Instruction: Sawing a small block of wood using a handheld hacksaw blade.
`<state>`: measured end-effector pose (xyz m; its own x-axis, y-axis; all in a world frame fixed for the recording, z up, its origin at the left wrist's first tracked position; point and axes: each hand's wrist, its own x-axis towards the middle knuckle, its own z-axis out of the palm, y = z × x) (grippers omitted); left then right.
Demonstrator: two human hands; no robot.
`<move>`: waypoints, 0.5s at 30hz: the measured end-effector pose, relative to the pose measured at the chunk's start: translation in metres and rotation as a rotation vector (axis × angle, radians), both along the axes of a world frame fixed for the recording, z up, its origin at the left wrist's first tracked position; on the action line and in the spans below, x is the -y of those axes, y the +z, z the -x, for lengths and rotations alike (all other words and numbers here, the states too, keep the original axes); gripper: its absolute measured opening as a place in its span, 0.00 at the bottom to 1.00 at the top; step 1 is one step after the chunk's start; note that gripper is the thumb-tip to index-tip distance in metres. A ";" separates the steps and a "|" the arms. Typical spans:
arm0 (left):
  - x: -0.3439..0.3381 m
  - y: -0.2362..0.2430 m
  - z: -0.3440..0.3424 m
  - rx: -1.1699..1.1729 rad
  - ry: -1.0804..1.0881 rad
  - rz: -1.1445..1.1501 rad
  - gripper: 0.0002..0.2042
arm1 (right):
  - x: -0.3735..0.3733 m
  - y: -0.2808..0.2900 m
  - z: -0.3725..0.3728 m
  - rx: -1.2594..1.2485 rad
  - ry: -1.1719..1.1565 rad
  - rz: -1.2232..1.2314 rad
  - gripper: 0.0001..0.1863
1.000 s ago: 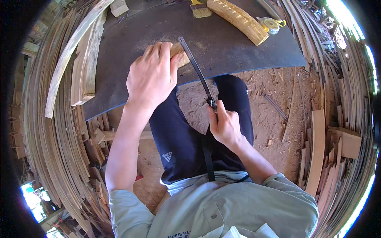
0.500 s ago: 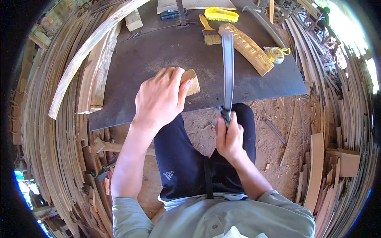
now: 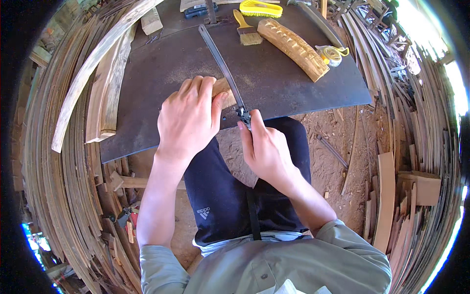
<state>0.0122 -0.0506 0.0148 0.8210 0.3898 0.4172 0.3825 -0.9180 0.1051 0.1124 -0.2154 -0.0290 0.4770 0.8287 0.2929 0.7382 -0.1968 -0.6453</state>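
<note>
My left hand (image 3: 188,115) is closed over a small wooden block (image 3: 224,88), pressing it on the dark tabletop (image 3: 313,95) near the front edge. Only the block's right end shows past my thumb. My right hand (image 3: 270,147) grips the dark handle of a slim grey hacksaw (image 3: 220,61), seen from above. It slants away to the far left, crossing over the block's right end close to my left thumb. Whether its blade touches the wood I cannot tell. Pale sawdust is scattered on the tabletop around the block.
Behind lie a paintbrush (image 3: 248,33), a yellow scrub brush (image 3: 262,8), a notched curved wood piece (image 3: 291,49), a tape measure (image 3: 332,55) and a hammer (image 3: 318,22). Long timbers (image 3: 108,88) rest at the left. Wood strips (image 3: 63,196) are stacked on both sides.
My right hand has moved left and up toward the block. The hacksaw has swung from pointing straight ahead, right of the block, to slanting left over its end. The view has shifted slightly.
</note>
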 end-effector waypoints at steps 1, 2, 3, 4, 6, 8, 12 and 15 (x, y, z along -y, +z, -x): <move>0.000 0.000 0.000 -0.001 -0.002 0.004 0.13 | -0.001 0.000 0.000 0.013 -0.008 0.024 0.12; 0.000 -0.001 0.000 -0.005 0.002 0.004 0.13 | -0.002 0.001 0.001 0.012 -0.007 0.027 0.12; -0.001 -0.001 0.000 -0.010 0.007 0.004 0.13 | -0.003 0.004 0.002 0.037 -0.017 0.022 0.11; -0.002 -0.002 0.000 -0.013 0.008 0.009 0.13 | -0.004 0.006 0.003 0.061 -0.027 0.017 0.11; -0.004 -0.005 0.000 0.027 -0.015 -0.081 0.13 | -0.004 0.007 0.005 0.083 -0.030 0.045 0.11; -0.005 -0.005 -0.001 0.017 -0.020 -0.079 0.13 | -0.004 0.007 0.007 0.102 -0.033 0.075 0.11; -0.007 -0.003 -0.002 -0.017 -0.004 -0.087 0.14 | -0.007 0.006 0.009 0.166 -0.060 0.095 0.11; -0.013 -0.004 -0.003 -0.019 -0.012 -0.081 0.16 | 0.001 0.001 0.013 0.150 -0.058 0.125 0.11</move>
<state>0.0149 -0.0376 0.0109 0.8334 0.3455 0.4313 0.3727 -0.9277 0.0228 0.0991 -0.2160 -0.0284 0.4835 0.8356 0.2609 0.8094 -0.3133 -0.4967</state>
